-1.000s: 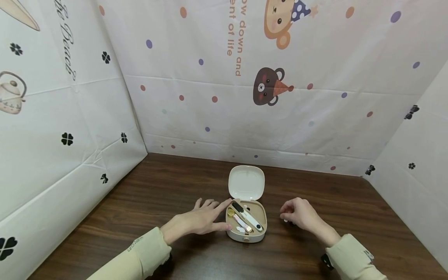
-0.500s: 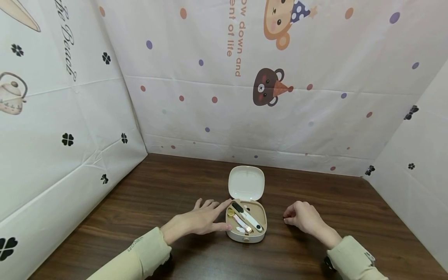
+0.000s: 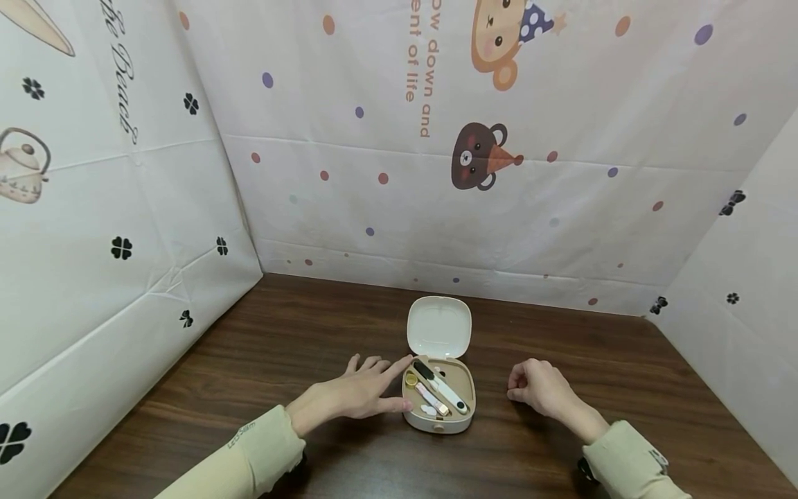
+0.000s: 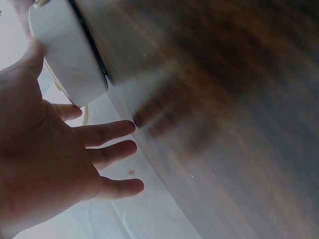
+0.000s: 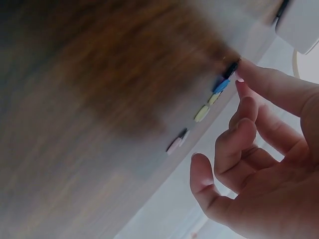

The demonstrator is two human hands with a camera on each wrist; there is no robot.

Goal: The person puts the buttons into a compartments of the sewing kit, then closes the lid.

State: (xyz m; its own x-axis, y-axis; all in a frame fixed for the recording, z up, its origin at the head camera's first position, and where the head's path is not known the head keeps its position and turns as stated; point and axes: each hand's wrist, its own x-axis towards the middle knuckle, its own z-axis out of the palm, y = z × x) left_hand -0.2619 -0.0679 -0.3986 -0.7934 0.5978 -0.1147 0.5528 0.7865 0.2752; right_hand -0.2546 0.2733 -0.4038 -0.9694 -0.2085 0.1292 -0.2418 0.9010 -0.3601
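A small white box [image 3: 438, 424] with rounded corners stands on the table, its lid [image 3: 439, 326] raised. My left hand [image 3: 358, 389] lies beside it with spread fingers, index fingertip and thumb touching the box's left side. Inside the box are a long white-and-black tool [image 3: 441, 386], a gold ring-like piece [image 3: 411, 378] and a pink-and-white strip [image 3: 431, 398]. To the right, my right hand [image 3: 542, 388] is low over the table. In the right wrist view its thumb and index fingertips pinch a small dark button [image 5: 231, 69], partly covered.
A blue button [image 5: 221, 86], a yellow one [image 5: 202, 113] and a pale pink one [image 5: 174, 146] lie in a row near the right hand on the wooden table [image 3: 324, 315]. Patterned white sheets [image 3: 349, 208] wall in the back and both sides.
My right hand has shifted slightly to the right and down, and a small white thing seen under its fingers is now hidden in the head view. The left hand and box stay put.
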